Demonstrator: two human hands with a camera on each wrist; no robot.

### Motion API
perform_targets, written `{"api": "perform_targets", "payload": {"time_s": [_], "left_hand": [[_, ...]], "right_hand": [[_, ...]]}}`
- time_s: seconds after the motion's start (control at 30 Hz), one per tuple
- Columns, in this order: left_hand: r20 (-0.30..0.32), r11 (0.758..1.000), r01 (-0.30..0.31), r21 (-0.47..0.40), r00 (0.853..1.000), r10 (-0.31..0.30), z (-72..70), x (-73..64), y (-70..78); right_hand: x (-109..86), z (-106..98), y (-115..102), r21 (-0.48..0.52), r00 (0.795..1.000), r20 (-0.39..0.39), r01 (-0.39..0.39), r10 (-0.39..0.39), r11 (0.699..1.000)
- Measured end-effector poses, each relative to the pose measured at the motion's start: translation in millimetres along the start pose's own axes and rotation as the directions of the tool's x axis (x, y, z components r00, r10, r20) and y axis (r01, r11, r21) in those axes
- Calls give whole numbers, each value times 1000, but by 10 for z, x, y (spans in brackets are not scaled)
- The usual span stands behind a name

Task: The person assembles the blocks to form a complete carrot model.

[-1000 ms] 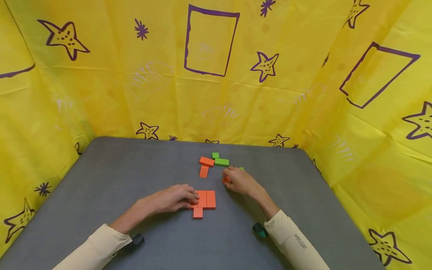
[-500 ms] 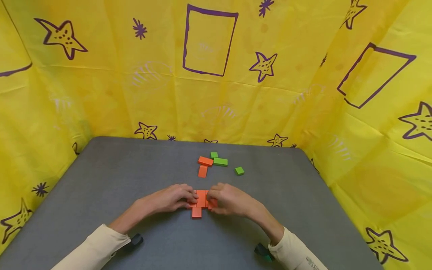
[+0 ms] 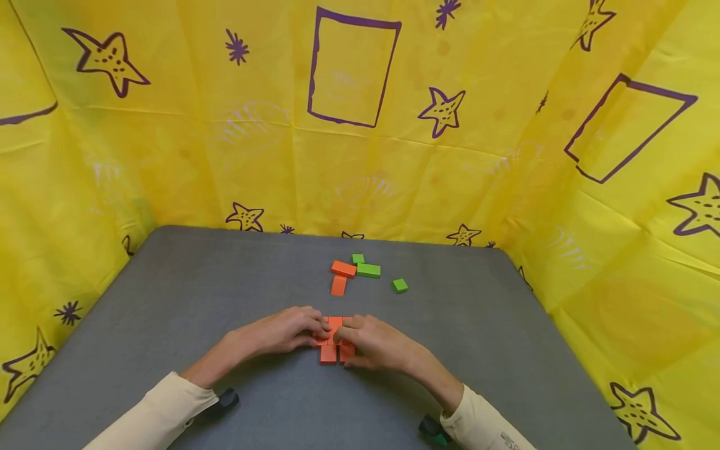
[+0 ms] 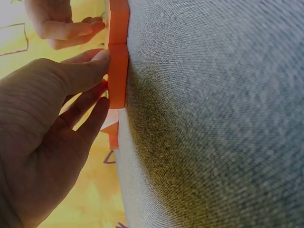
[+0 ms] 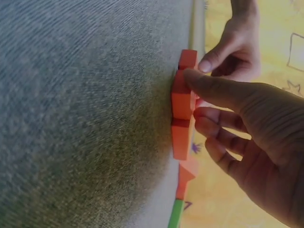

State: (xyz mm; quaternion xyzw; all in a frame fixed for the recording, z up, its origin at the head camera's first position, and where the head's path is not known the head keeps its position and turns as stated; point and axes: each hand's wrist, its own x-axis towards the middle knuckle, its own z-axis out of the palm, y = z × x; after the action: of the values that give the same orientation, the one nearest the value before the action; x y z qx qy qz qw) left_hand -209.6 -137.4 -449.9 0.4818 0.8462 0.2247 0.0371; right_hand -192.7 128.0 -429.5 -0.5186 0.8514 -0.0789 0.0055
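Observation:
In the head view, several orange blocks (image 3: 335, 326) lie side by side on the grey table. A small orange block (image 3: 328, 355) juts from the near side of this row. My left hand (image 3: 289, 329) holds the leftmost orange block (image 4: 118, 78), thumb at its near end and fingers along its outer side. My right hand (image 3: 379, 342) pinches another small orange block (image 5: 182, 99) between thumb and fingers at the row's near right. That block stands beside the first small one with a narrow gap between them. My right fingers partly hide the right end of the row.
Farther back lie two loose orange blocks (image 3: 344, 269), with a green block (image 3: 368, 270) and a smaller green one (image 3: 358, 258) next to them. Another green block (image 3: 400, 285) sits apart to the right. A yellow patterned curtain (image 3: 360, 175) surrounds the grey table (image 3: 236, 269).
My right hand has brought a small orange block from the back right to the near side of the row, uncovering a green block. The left hand has stayed at the row's left end.

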Motion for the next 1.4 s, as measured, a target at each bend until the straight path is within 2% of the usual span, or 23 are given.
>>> {"api": "perform_targets", "payload": {"time_s": [0.13, 0.23, 0.43, 0.67, 0.8, 1.07, 1.27, 1.4], "left_hand": [[15, 1000, 23, -5, 1000, -23, 0, 8, 6], [6, 1000, 13, -1, 1000, -13, 2, 8, 0], [-6, 1000, -10, 8, 1000, 10, 6, 12, -6], [8, 1000, 15, -7, 1000, -15, 7, 11, -3], [-4, 1000, -10, 5, 1000, 10, 10, 9, -13], [1, 1000, -8, 0, 1000, 8, 4, 16, -20], [-5, 1000, -20, 3, 1000, 20, 13, 18, -22], [2, 1000, -11, 1, 1000, 11, 12, 14, -27]], "right_hand": [[0, 13, 12, -10, 999, 1, -38, 38, 999], [-5, 23, 19, -4, 998, -13, -55, 54, 999], [-11, 61, 31, -10, 998, -51, -47, 46, 999], [-18, 59, 26, -41, 997, -77, -36, 33, 999], [-20, 46, 21, -53, 997, -69, -36, 32, 998], [-22, 36, 23, -50, 998, -39, -59, 57, 997], [7, -21, 108, -29, 993, -18, -117, 116, 993], [66, -69, 234, -2, 989, -65, -133, 133, 991]]}}
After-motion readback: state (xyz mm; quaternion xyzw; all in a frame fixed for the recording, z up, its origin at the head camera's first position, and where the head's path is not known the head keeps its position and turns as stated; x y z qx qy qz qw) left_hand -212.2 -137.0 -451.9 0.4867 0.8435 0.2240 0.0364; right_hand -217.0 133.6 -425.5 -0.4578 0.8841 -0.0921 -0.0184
